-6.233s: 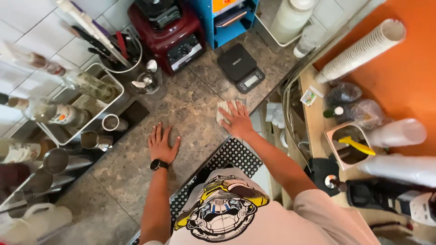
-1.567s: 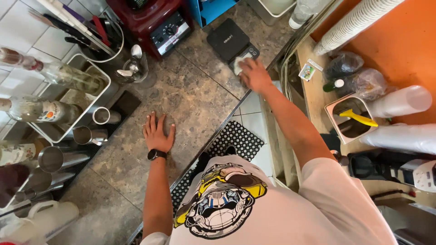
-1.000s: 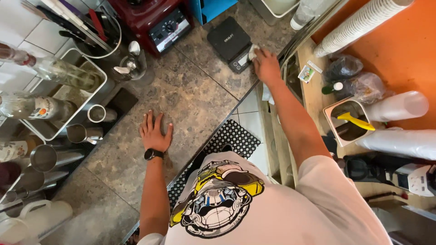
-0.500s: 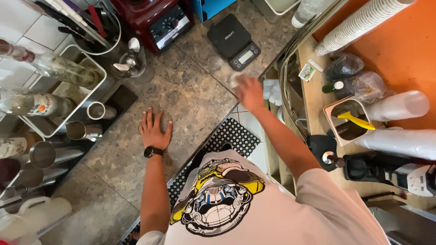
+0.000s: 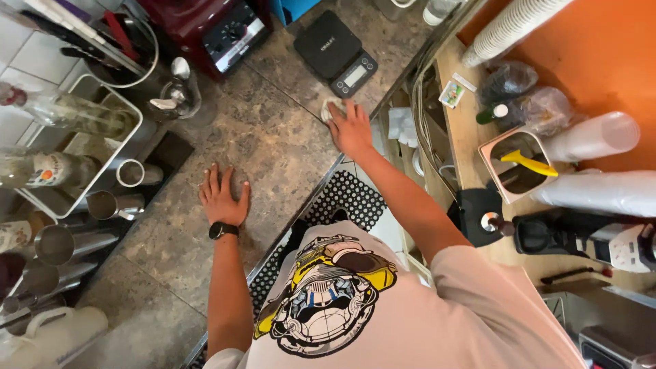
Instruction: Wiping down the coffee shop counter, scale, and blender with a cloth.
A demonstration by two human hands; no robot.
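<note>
My right hand (image 5: 352, 127) presses a small pale cloth (image 5: 330, 108) onto the mottled stone counter (image 5: 273, 143), just below a black digital scale (image 5: 335, 52). Most of the cloth is hidden under the palm. My left hand (image 5: 223, 196) lies flat on the counter with its fingers spread, holding nothing. A black watch sits on that wrist.
A dark red blender base (image 5: 219, 31) stands at the back. A metal tray (image 5: 89, 147) with bottles and several steel jugs lines the left side. A black perforated mat (image 5: 345, 198) lies at the counter's edge. Stacked cups (image 5: 512, 27) and a wooden shelf are on the right.
My right hand has swept the cloth around the counter near the scale and now sits just below it. My left hand has stayed flat in the same place.
</note>
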